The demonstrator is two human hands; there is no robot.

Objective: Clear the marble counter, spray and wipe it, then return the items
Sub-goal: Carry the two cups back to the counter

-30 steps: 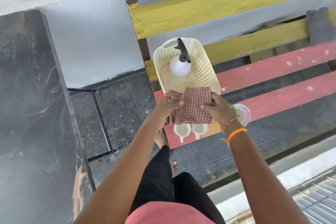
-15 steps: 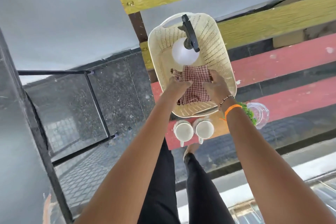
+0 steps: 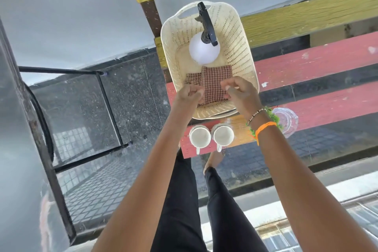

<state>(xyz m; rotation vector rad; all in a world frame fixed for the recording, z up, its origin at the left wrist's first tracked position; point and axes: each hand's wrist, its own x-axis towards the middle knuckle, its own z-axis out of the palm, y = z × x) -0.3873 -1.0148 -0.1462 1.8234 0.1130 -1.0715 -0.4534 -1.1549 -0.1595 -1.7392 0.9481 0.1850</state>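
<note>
A cream plastic basket stands on a red and yellow slatted bench. Inside it a white spray bottle with a black trigger stands at the far end. A folded red checked cloth lies flat on the basket floor. My left hand hovers at the cloth's near left edge with loosely curled fingers. My right hand is over its near right corner, fingers apart. Neither hand has a clear grip on the cloth. The dark marble counter runs along the left edge of the view.
Two white cups sit on the bench's near edge, just below the basket. A clear glass jar with something green stands behind my right wrist. A black metal frame stands between counter and bench.
Both hands carried the checked cloth forward into the basket and laid it flat beside the spray bottle. My fingers have since lifted off it. The view swung away from the counter.
</note>
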